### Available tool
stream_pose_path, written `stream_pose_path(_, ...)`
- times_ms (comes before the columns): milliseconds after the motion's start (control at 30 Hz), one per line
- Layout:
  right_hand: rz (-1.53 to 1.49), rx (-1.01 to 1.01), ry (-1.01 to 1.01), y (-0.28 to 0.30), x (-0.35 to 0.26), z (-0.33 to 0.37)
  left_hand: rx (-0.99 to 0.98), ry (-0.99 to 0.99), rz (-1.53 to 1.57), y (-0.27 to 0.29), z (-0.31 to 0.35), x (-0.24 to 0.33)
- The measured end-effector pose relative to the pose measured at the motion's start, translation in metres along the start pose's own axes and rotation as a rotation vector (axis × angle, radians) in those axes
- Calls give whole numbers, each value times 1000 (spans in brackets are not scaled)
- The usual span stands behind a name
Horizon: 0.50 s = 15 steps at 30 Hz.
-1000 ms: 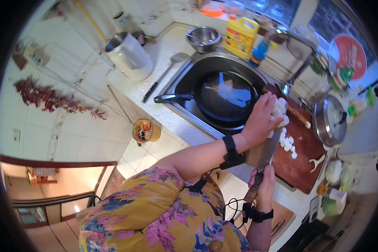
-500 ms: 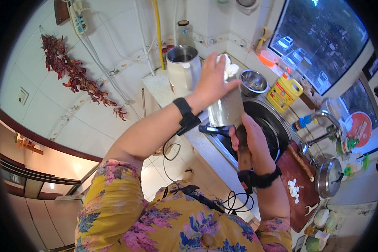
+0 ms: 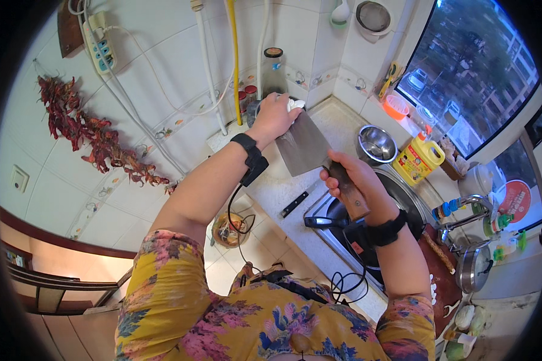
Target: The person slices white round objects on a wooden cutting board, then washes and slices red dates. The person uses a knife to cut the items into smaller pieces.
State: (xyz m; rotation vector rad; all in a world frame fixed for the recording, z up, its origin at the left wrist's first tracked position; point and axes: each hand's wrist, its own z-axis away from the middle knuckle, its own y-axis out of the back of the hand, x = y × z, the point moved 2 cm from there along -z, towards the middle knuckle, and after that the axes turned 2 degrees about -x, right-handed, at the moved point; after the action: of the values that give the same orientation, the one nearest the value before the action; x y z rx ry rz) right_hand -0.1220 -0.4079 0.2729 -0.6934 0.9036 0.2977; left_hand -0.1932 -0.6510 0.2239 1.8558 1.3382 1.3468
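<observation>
While the right hand (image 3: 360, 177) is clamped on a cleaver (image 3: 304, 145) above the worktop (image 3: 334, 117), the left hand (image 3: 273, 120) partly covers white slices (image 3: 295, 104) at its far end — finger grip hidden — in what looks like a carrying step, the next move seemingly calling for a level blade.

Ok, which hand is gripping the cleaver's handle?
The right hand, wrapped around the wooden handle; the left hand instead is at the blade's far end, beside white pieces.

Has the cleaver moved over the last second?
Yes: judged against the sink, the cleaver has gone from beside its right end to beyond its left.
</observation>
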Motion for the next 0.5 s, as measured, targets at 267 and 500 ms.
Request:
stream_pose_path(267, 31, 81, -32, 5, -20, 30, -110, -24, -12, -7, -17, -30)
stream_pose_path(500, -44, 121, 130, 29, 12, 58, 58, -153, 22, -6, -45, -69)
